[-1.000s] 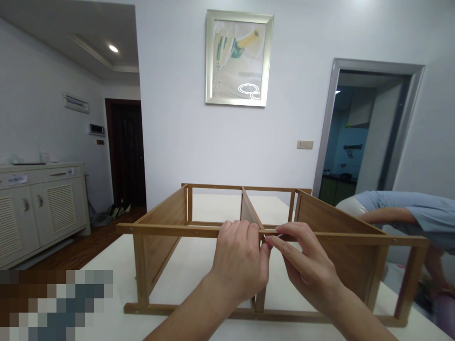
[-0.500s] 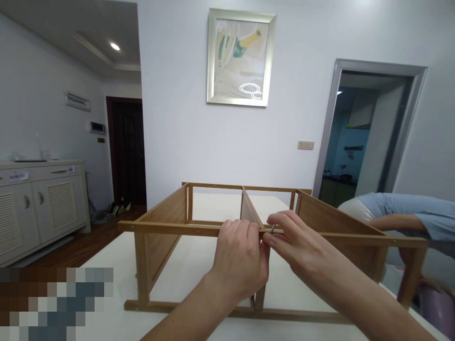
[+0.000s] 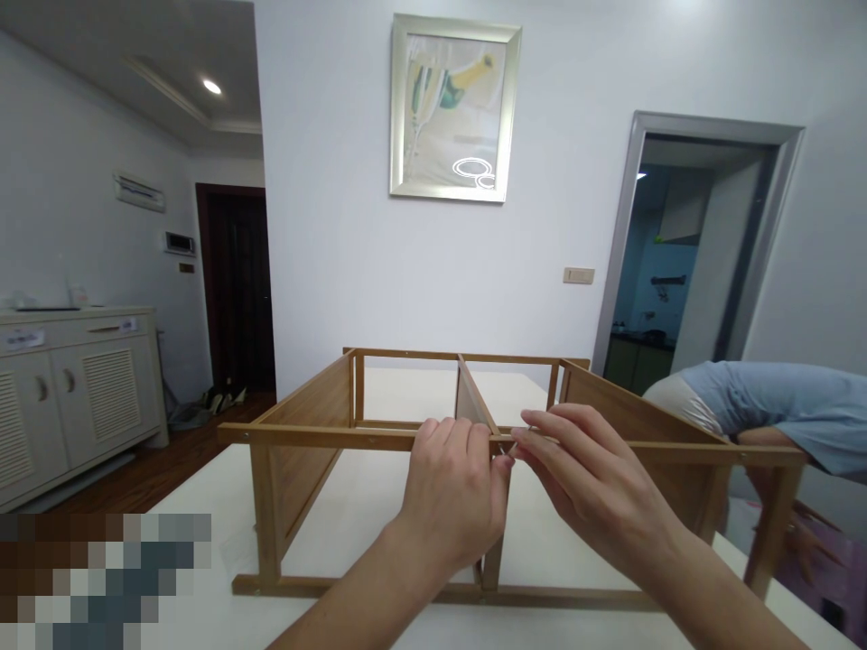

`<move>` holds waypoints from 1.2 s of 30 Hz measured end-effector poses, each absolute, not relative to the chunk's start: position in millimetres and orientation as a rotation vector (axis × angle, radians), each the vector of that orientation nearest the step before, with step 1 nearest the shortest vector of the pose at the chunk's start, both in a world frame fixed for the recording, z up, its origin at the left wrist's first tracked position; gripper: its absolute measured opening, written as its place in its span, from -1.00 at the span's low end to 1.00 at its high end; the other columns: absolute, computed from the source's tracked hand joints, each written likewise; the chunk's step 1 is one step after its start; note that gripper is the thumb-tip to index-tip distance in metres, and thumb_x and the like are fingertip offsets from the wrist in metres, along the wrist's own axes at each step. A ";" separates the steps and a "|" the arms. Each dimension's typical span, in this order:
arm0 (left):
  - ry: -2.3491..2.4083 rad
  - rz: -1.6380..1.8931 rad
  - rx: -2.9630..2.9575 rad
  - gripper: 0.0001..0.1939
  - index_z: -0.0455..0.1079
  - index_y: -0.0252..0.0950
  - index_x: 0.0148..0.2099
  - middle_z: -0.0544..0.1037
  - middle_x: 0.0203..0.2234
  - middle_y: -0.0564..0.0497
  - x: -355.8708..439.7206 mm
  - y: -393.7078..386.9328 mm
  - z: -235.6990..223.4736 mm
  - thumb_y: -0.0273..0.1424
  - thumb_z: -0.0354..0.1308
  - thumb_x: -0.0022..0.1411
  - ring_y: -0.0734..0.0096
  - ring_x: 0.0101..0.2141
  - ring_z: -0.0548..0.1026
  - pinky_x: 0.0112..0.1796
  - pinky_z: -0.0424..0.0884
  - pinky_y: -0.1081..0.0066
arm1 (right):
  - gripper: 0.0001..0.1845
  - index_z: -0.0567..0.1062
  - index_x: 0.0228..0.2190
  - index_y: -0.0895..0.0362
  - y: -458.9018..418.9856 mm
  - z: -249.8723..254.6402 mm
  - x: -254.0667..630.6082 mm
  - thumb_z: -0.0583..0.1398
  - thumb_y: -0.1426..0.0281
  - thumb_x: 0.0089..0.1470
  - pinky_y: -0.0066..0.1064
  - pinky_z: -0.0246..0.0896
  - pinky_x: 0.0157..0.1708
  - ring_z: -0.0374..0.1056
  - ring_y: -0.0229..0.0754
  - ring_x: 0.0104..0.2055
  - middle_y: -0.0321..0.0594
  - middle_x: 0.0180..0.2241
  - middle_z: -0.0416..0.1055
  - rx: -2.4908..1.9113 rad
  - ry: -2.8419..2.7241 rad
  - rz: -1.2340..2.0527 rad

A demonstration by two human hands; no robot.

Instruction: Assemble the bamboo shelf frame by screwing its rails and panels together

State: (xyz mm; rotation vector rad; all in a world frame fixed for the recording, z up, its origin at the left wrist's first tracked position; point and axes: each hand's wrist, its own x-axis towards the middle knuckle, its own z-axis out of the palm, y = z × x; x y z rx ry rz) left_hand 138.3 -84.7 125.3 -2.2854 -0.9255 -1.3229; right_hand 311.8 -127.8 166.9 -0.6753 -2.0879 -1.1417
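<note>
A wooden shelf frame (image 3: 366,440) lies on its side across the white table, with board panels between its rails. My left hand (image 3: 451,483) is closed around the near upper rail, left of where the middle panel (image 3: 474,397) meets it. Just right of that joint, my right hand (image 3: 589,469) has its fingers pinched together against the rail. A small, thin metal rod (image 3: 513,450) shows at its fingertips, close to my left thumb. The fingers hide most of the rod, so its full shape is unclear.
The white table (image 3: 196,542) carries the frame. At the right another person in a light blue top (image 3: 778,406) bends down, with a hand (image 3: 803,542) low beyond the table edge. A white cabinet (image 3: 101,379) stands at the left; a picture (image 3: 453,108) hangs ahead.
My right fingers have shifted and straightened around the metal rod, which now sits lower at the joint. My left hand keeps its hold. The other person's hand has come into view.
</note>
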 end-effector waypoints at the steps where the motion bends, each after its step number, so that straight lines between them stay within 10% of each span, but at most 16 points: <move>1: -0.927 -1.317 -2.282 -0.84 0.35 -0.28 -0.26 0.44 -0.44 -0.04 138.4 -84.6 125.1 -0.37 -0.02 0.34 0.18 -0.39 0.34 -0.31 0.19 0.17 | -0.71 0.48 -0.13 0.31 -127.6 164.5 313.1 0.25 0.67 0.07 -0.11 0.40 -0.13 0.35 -0.02 -0.12 0.04 -0.18 0.51 -0.671 -2.082 -1.185; 36: -0.835 -1.250 -2.293 -0.90 0.34 -0.31 -0.20 0.46 -0.39 -0.07 132.9 -66.5 123.5 -0.46 0.01 0.27 0.19 -0.33 0.37 -0.23 0.26 0.18 | -0.77 0.49 -0.15 0.09 -126.0 166.2 316.4 0.20 0.56 0.16 -0.25 0.26 -0.28 0.33 -0.13 -0.28 -0.18 -0.33 0.50 -0.603 -2.139 -0.877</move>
